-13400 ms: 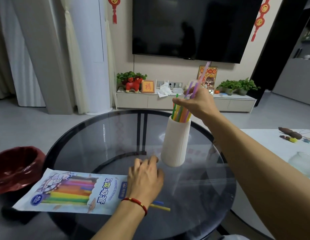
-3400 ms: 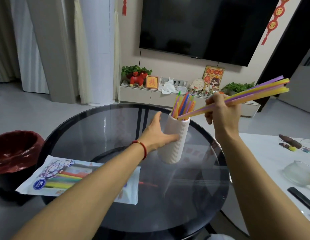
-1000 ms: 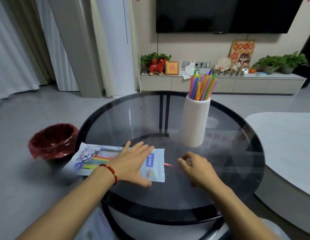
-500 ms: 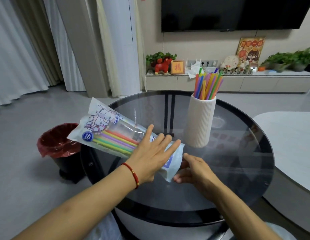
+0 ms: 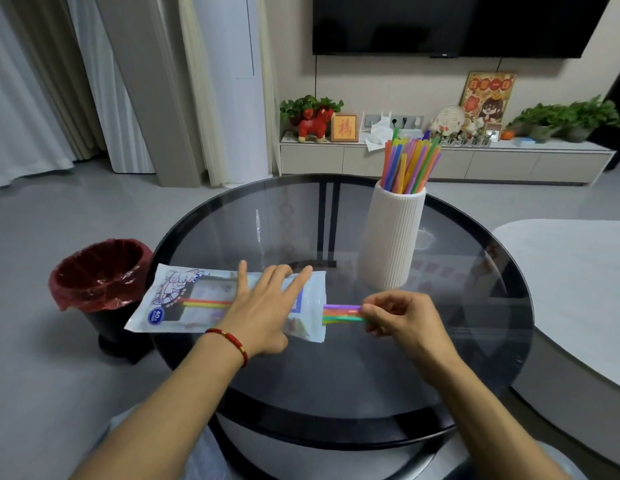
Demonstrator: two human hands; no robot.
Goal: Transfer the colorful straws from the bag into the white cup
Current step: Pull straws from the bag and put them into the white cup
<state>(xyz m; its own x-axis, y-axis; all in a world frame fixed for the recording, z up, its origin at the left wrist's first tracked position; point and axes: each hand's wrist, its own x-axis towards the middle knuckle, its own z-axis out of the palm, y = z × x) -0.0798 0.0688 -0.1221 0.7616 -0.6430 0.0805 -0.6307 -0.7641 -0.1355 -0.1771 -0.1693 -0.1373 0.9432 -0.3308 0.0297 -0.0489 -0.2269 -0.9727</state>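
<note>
The left hand (image 5: 263,308) lies flat, fingers spread, on the straw bag (image 5: 183,299). Beside the bag's mouth, the right hand (image 5: 402,318) pinches what appear to be four or five straws (image 5: 341,314), near the ribbed white cup (image 5: 391,237).

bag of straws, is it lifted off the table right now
No, the bag lies flat on the glass table, pressed down by the left hand while the right hand pulls straws from it.

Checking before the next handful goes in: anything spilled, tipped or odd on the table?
Nothing stands out. The white cup stands upright with straws in it. The bag lies flat under the left hand, and the right hand grips a bundle of straws at its open end. No loose straws show on the glass table.
</note>
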